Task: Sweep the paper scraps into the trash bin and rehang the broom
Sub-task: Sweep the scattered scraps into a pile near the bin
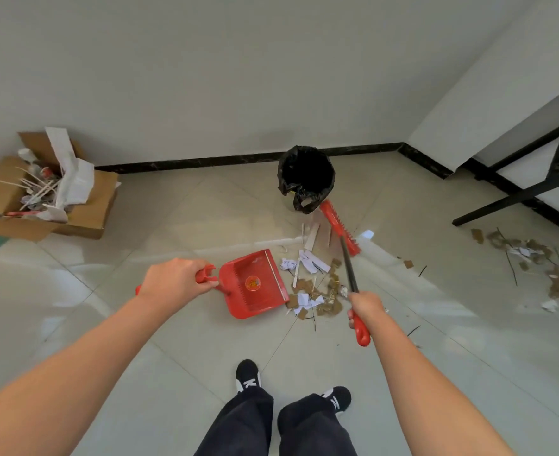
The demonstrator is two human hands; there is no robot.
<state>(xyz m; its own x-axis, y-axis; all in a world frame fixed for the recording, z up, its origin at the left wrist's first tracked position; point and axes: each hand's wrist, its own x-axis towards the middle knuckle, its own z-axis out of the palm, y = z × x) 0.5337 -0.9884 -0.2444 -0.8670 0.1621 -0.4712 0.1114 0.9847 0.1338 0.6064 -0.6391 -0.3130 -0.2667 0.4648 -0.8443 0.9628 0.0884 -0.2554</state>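
Head view: left hand (176, 281) fingers (213, 284) grip one dustpan (245, 301), right hand (367, 307) one broom (339, 227); two scrap piles (317, 291) (531, 258).

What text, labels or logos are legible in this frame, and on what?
Round sticker on the red dustpan: orange and yellow print, too blurred to read.
Left shoe and right shoe: one white letter-like mark each, possibly "N", too distorted to confirm.
Cardboard box, trash bin, broom: no text visible.
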